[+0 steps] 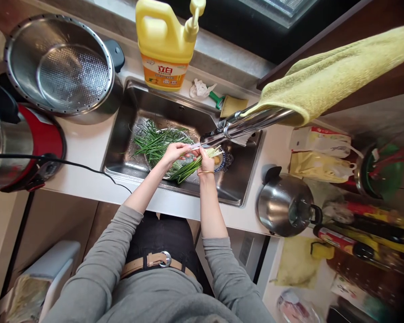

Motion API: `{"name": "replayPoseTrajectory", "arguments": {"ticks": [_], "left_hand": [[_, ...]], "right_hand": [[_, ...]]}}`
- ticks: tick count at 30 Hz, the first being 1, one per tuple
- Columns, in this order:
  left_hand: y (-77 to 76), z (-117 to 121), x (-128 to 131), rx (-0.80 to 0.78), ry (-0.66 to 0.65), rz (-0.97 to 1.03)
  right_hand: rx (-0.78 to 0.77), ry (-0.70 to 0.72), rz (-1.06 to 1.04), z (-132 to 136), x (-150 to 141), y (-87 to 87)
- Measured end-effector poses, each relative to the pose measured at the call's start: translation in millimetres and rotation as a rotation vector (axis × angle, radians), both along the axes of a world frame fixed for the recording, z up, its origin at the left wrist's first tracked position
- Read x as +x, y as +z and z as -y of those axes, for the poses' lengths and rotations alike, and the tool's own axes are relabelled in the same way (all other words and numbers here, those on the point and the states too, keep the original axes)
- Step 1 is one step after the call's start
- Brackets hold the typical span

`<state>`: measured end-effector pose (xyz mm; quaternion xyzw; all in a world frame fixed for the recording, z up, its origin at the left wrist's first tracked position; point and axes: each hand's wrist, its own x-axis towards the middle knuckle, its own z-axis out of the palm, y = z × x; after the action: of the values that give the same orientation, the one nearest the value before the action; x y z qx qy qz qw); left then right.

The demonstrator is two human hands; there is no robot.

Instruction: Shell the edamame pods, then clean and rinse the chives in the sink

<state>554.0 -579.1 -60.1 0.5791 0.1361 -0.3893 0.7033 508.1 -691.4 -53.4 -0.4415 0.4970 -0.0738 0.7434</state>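
Observation:
My right hand (206,162) is closed round a bunch of green chives (188,169), pale ends up to the right, leafy ends down to the left. Close beside it, my left hand (177,152) has its fingers curled together at a pale, thin strip (194,146); whether it is a tie or running water I cannot make out. Both hands are over the steel sink (144,101), just below the tap's end. More loose chives (154,141) lie heaped in a basin under my left hand. A blue-patterned bowl (226,160), partly hidden by my right hand, holds something yellowish.
A yellow detergent jug (166,49) and a green-handled brush (233,105) stand behind the sink. A yellow towel (323,76) hangs over the chrome tap (235,127). Left are a perforated steel pot (60,67) and red cooker (42,137); right, a steel kettle (284,204). A black cord (77,165) crosses the counter.

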Motion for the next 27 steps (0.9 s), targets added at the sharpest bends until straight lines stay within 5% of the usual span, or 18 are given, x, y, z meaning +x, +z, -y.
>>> {"name": "replayPoseTrajectory", "arguments": {"ticks": [7, 12, 17, 24, 27], "left_hand": [[0.5, 0.0, 5.8, -0.039, -0.042, 0.004], [0.7, -14.7, 8.6, -0.046, 0.045, -0.088], [3.5, -31.8, 10.3, -0.031, 0.057, -0.075], [7.7, -43.9, 9.0, 0.147, -0.36, 0.217], [6.4, -42.1, 8.2, 0.299, -0.409, 0.375]], "right_hand": [[0.051, -0.084, 0.007, 6.3, -0.3, 1.1], [0.108, -0.098, 0.04, -3.1, 7.2, 0.6], [0.145, -0.005, 0.105, -15.2, 16.9, 3.6], [0.103, 0.049, 0.068, -28.7, 26.5, 5.7], [0.029, 0.124, 0.055, -35.1, 28.1, 4.9]]}}
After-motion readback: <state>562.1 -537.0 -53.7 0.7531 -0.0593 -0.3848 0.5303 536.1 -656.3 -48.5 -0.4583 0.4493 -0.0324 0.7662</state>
